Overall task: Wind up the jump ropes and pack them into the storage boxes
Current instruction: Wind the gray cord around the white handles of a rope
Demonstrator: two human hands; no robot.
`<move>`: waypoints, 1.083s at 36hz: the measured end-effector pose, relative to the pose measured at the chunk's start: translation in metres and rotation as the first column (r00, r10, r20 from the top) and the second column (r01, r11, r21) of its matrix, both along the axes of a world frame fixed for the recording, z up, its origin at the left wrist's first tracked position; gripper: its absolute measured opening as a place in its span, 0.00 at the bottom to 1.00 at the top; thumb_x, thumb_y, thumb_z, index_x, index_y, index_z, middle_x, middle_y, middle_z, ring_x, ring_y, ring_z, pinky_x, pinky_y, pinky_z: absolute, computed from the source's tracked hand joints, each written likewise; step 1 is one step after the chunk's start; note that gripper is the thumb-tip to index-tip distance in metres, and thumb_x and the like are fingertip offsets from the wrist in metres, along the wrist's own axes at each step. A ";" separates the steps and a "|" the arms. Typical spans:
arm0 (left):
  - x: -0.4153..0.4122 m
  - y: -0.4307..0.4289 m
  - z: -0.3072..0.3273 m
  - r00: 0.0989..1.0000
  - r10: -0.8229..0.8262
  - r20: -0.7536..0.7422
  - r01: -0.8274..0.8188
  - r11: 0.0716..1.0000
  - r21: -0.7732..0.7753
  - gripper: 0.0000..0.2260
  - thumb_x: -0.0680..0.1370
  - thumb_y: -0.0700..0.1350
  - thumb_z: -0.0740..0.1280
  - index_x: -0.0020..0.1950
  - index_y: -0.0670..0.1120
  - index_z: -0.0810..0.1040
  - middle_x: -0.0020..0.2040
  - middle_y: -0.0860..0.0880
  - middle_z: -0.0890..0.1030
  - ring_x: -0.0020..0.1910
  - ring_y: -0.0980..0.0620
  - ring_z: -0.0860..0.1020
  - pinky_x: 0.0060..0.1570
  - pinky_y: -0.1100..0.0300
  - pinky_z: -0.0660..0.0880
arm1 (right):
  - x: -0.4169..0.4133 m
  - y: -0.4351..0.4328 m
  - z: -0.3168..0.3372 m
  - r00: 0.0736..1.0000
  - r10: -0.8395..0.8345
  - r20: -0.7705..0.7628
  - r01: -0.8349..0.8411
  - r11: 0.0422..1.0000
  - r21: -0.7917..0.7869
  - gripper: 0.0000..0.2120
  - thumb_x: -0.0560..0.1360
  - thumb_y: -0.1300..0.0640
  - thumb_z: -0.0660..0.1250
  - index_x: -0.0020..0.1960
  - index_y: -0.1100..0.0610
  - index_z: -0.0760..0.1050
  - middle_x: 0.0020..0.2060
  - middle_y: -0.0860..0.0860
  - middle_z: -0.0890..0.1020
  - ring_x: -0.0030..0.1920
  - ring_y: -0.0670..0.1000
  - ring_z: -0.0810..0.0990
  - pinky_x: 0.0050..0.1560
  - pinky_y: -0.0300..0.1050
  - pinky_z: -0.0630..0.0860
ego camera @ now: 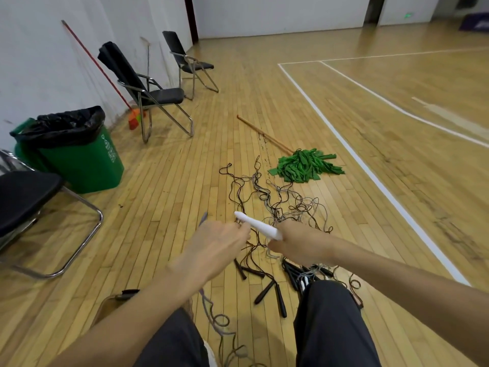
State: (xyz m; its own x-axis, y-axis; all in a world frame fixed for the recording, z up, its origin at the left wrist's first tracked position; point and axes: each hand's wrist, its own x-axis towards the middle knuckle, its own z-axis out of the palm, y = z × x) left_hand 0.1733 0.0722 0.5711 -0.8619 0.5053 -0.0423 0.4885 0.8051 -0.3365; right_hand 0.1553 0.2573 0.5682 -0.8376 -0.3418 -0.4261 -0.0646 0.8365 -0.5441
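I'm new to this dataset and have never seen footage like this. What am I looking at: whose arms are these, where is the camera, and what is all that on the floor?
There is no machine here. This is one picture from a wide-angle camera worn on a person's head, looking forward and down, so the two bare arms are that person's own. The right hand grips a white handle. The left hand is curled round a grey cord. On the wooden floor lies a tangle of jump ropes, with black handles near the knees. Beyond it lies a green mop. A green bin and folding chairs stand at the left.
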 end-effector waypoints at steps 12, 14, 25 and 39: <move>-0.006 -0.024 0.016 0.924 -0.377 0.060 0.342 0.888 0.309 0.16 0.84 0.55 0.55 0.52 0.49 0.79 0.42 0.56 0.71 0.38 0.57 0.70 0.31 0.69 0.58 | 0.000 0.000 0.000 0.936 0.336 0.101 -0.350 0.918 0.186 0.13 0.83 0.51 0.63 0.52 0.61 0.75 0.36 0.54 0.75 0.33 0.54 0.74 0.32 0.45 0.71; -0.005 -0.027 0.023 0.907 -0.411 0.095 0.332 0.834 0.441 0.20 0.80 0.59 0.55 0.45 0.50 0.81 0.38 0.59 0.71 0.34 0.60 0.69 0.32 0.70 0.61 | 0.002 0.001 0.003 0.901 0.427 0.080 -0.435 0.884 0.174 0.11 0.83 0.50 0.63 0.48 0.57 0.73 0.35 0.52 0.74 0.32 0.51 0.71 0.32 0.42 0.69; -0.005 -0.040 0.052 0.748 -0.510 0.426 -0.322 0.283 0.904 0.06 0.71 0.41 0.73 0.43 0.44 0.77 0.32 0.51 0.80 0.30 0.56 0.75 0.33 0.66 0.71 | 0.026 0.003 0.032 0.835 0.502 -0.225 -0.532 0.841 -0.097 0.07 0.83 0.49 0.64 0.46 0.48 0.70 0.35 0.47 0.75 0.30 0.44 0.71 0.32 0.39 0.69; -0.003 -0.028 0.024 0.673 -0.490 0.554 -0.674 -0.099 0.732 0.09 0.82 0.31 0.58 0.46 0.42 0.73 0.28 0.53 0.75 0.24 0.59 0.64 0.24 0.66 0.59 | 0.029 -0.003 0.023 0.923 0.225 -0.312 -0.341 0.854 -0.392 0.19 0.82 0.48 0.65 0.68 0.43 0.60 0.37 0.58 0.77 0.29 0.47 0.70 0.30 0.43 0.69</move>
State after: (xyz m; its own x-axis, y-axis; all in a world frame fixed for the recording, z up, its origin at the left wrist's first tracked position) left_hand 0.1707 0.0446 0.5946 -0.9081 0.4088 -0.0904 -0.1115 -0.0280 0.9934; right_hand 0.1845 0.2543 0.5917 -0.7327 -0.6801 0.0268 -0.4418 0.4453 -0.7788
